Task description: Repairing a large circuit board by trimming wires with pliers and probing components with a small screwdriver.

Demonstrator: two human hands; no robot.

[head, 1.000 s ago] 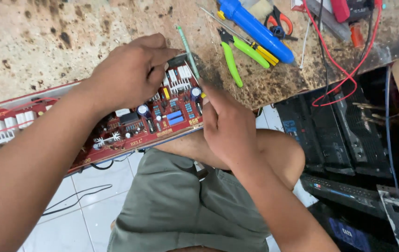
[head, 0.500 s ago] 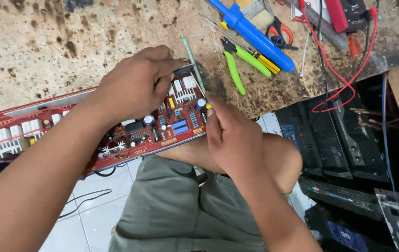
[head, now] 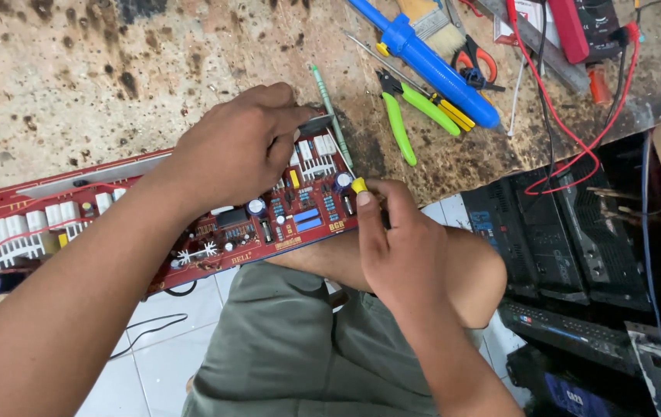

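A long red circuit board [head: 299, 224] with capacitors, white resistors and heat sinks lies along the edge of a stained, speckled workbench [head: 76, 85]. My left hand [head: 234, 150] presses down on the board's upper right part, fingers curled over its far edge. My right hand [head: 396, 239] sits at the board's right end, thumb and forefinger pinching a small yellow component [head: 358, 185] at the board's corner. A thin pale green tool [head: 329, 108] lies on the bench just beyond my left fingers.
Green-handled pliers [head: 401, 123], a blue desoldering pump [head: 431, 66], a brush, red-handled scissors [head: 476, 60] and red wires [head: 562, 131] lie at the bench's upper right. Black electronic units [head: 554, 232] stand on the floor to the right. My knee and grey shorts [head: 292, 347] are below the board.
The view has shifted slightly, so the board sits lower in frame. My right hand has moved to the board's right corner and now pinches the yellow component. My left hand stays pressed on the board.
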